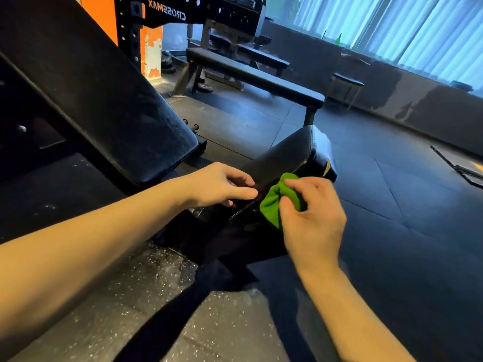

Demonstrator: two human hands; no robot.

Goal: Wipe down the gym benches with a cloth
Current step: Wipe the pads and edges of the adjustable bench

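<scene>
On my feed, the right hand's (311,212) fingers are curled in, and with the thumb they pinch a bunched green cloth (273,202). The cloth is pushed against the near side edge of the seat pad (292,152), low down by its seam. The left hand (219,184) sits just beside it. Its thumb and forefinger lie almost straight on the pad's near end, and the other fingers are tucked beneath. I cannot tell whether they grip the pad or only rest on it.

The seat pad tilts up and away from me. The bench's dark frame (235,244) blocks the view under both hands. To the left, the inclined backrest pad (104,95) rises steeply and hides most of that side.

Beyond the seat, a flat bench (256,77) runs across the black rubber floor (392,205). A black rack (183,11) and a chipped orange pillar (151,50) stand behind it. A small stool (347,79) stands near the far wall, under pale vertical blinds (418,27). A dark bar (460,168) lies on the floor at the far right.
</scene>
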